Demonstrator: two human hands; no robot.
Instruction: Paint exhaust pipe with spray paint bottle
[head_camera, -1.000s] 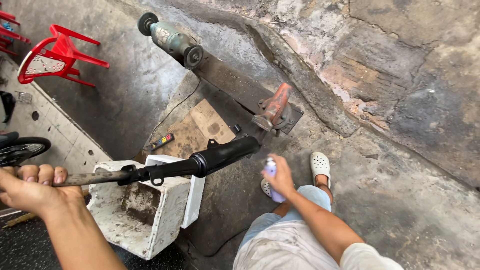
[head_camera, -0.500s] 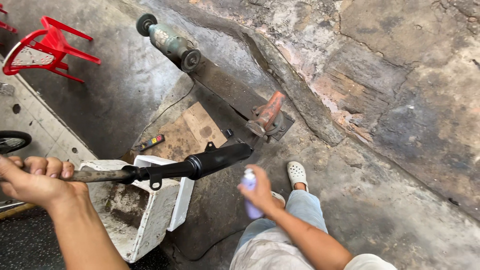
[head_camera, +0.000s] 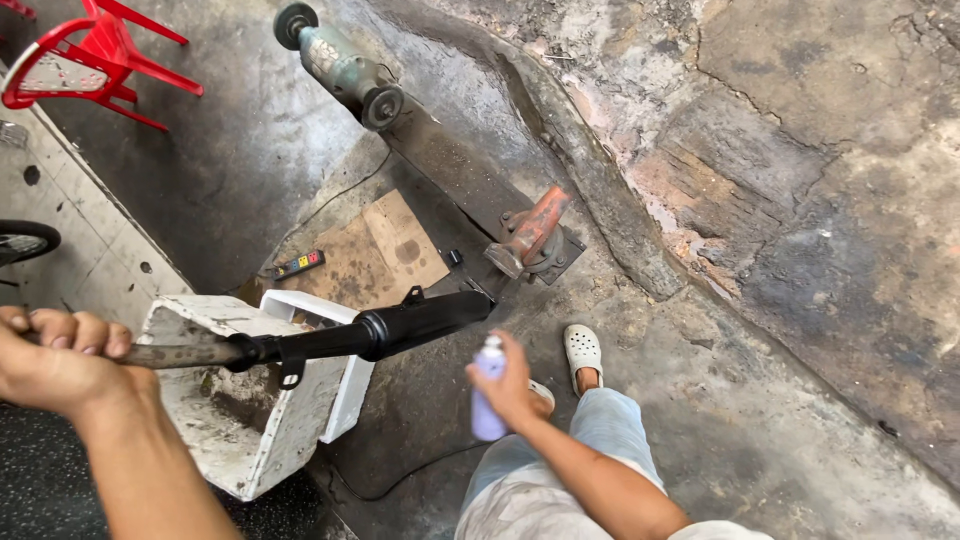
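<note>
**Spraying a held exhaust pipe**

Head view: the left hand (head_camera: 55, 360) is clenched around the rusty end of one long black metal exhaust pipe (head_camera: 370, 332), held level above one white box (head_camera: 240, 400). The right hand (head_camera: 510, 385) grasps one pale purple spray can (head_camera: 487, 395), nozzle near the pipe's tip. Best kept steady and apart. Also one red plastic chair (head_camera: 90, 55), one bench grinder (head_camera: 340, 65), one rust-red vise (head_camera: 530, 235), one white clog (head_camera: 583, 350)

Workshop: a bench grinder (head_camera: 340, 65) and vise (head_camera: 530, 235) are sitting on stained concrete, a bike wheel (head_camera: 25, 240) showing nearby.
</note>
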